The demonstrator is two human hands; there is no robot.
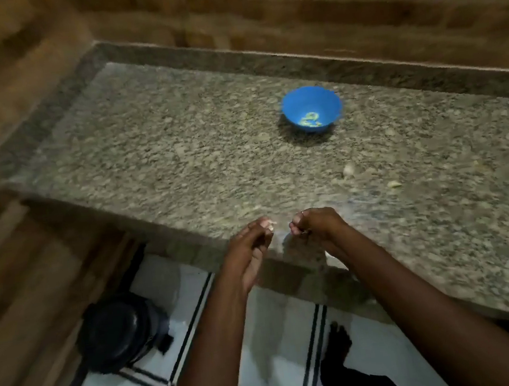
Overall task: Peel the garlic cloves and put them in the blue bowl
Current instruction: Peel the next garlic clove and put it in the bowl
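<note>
The blue bowl (312, 111) stands on the granite counter (179, 157), far from my hands, with a few pale peeled cloves (310, 118) in its bottom. Loose unpeeled garlic cloves (349, 169) lie on the counter to the right, another one (393, 184) nearer the front. My left hand (249, 244) hovers over the counter's front edge and pinches a small pale garlic piece (270, 224) at its fingertips. My right hand (315, 225) is just beside it, fingers curled; what it holds is too blurred to tell.
Pale garlic skins (237, 217) are scattered on the counter near the front edge. A dark round container (120, 332) sits on the white tiled floor below left. Wooden walls close the left and back sides. My bare foot (338, 342) shows under the counter.
</note>
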